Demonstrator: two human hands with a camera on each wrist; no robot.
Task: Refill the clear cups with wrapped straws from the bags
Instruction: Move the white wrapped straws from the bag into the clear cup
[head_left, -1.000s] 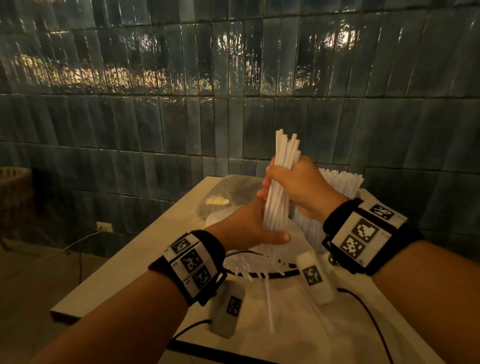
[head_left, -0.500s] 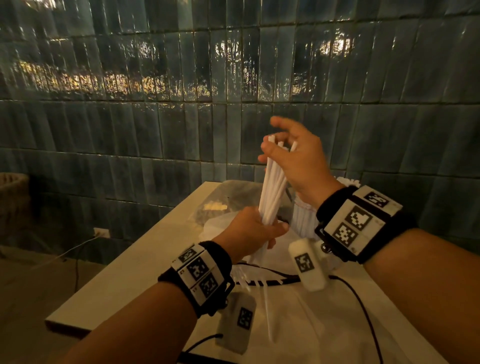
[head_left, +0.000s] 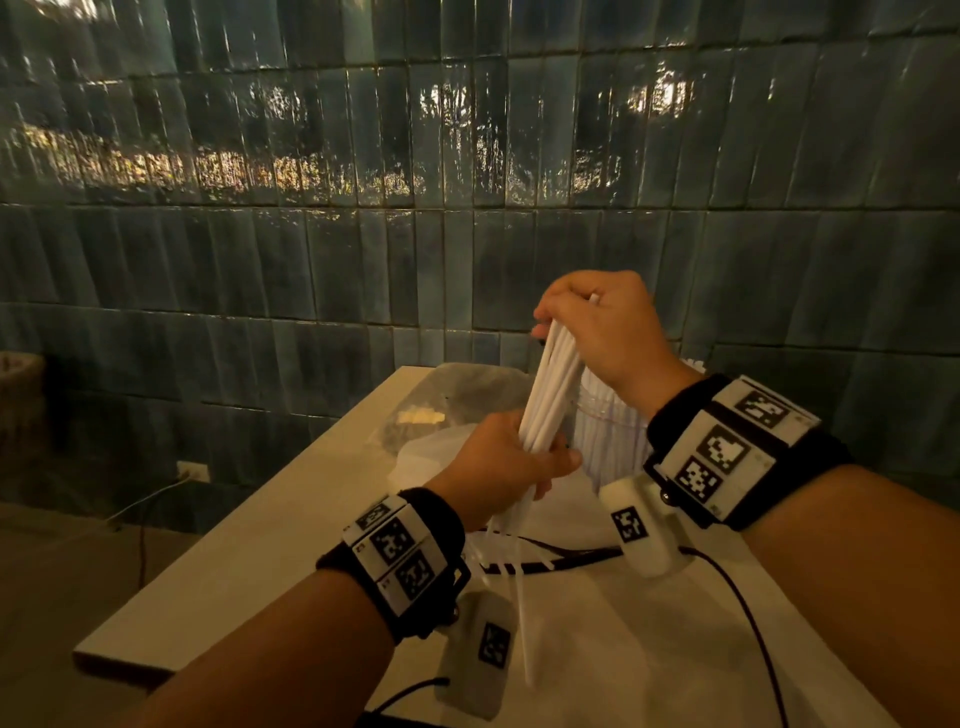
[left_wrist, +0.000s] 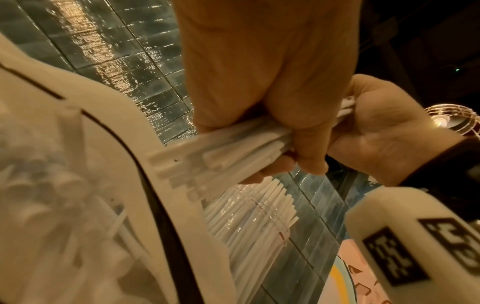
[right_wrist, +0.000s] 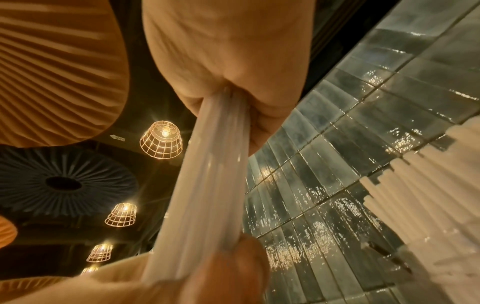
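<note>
straw bundle (head_left: 550, 387): top ends buried inside the right hand (head_left: 605, 327); mid-lower stretch covered by the left hand (head_left: 501, 465).
clear cup (head_left: 608, 431): base and right side behind the right wrist; rim hard to make out.
bag (head_left: 457, 395) at table's far end: contents too dim to tell.
left wrist view: near bag (left_wrist: 52, 216) blurred, straws inside indistinct.
right wrist view: left hand cut off by bottom edge.

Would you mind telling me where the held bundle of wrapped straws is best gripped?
Probably around its middle, from the side, fingers wrapping it. The bundle of wrapped straws is long and loose; the left hand grips low, the right hand its top.
</note>
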